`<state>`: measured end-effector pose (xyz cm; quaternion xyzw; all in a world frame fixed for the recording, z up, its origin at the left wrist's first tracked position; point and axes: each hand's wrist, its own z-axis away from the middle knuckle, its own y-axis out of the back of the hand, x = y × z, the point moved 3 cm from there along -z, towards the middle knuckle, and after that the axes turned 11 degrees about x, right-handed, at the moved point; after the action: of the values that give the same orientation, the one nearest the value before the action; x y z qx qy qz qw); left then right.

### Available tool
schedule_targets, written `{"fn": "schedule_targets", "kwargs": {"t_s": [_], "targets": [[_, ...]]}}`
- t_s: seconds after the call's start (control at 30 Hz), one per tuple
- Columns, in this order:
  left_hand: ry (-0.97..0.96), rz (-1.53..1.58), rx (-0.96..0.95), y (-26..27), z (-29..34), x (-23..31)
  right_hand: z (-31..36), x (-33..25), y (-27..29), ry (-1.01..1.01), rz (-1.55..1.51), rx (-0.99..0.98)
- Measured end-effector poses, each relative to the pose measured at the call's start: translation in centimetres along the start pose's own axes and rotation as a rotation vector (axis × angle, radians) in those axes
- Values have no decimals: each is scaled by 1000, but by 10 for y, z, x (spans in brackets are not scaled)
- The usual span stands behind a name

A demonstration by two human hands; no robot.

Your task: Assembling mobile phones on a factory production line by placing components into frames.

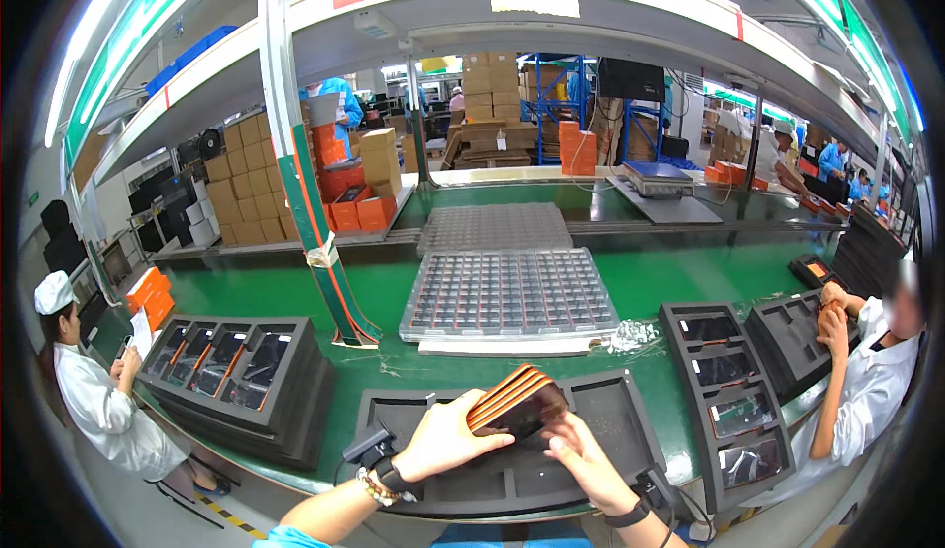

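My left hand (pixel 448 437) grips a fanned stack of thin dark rectangular devices with orange edges (pixel 514 403), held tilted above a black foam tray (pixel 630 430) at the near edge of the green bench. My right hand (pixel 581 459) is under the stack's lower right, fingers touching its bottom edge. A small black device (pixel 368 443) rests on the tray's left corner beside my left wrist.
A clear plastic grid tray (pixel 509 295) of small parts lies behind the foam tray. Black foam trays with dark devices sit at left (pixel 231 356) and right (pixel 724 390). A person in white stands left (pixel 94 390), another right (pixel 866 371). A slanted post (pixel 315 223) rises at centre-left.
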<state>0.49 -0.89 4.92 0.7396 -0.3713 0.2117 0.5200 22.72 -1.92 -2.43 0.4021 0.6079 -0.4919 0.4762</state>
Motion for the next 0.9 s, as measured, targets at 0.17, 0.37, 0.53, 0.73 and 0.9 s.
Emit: {"fn": "schedule_targets", "kwargs": {"t_s": [0.17, 0.37, 0.53, 0.73, 0.9], "targets": [[81, 143, 161, 1, 20, 21, 7, -18, -46, 49, -145, -137], [145, 192, 178, -4, 28, 27, 14, -21, -53, 122, -71, -82], [119, 268, 169, -8, 30, 28, 18, -18, -48, 139, -39, -60], [202, 340, 95, -10, 33, 30, 22, -3, -45, 203, -34, 77], [248, 492, 100, -22, 38, 21, 32, -8, -55, 258, 106, 123]]}}
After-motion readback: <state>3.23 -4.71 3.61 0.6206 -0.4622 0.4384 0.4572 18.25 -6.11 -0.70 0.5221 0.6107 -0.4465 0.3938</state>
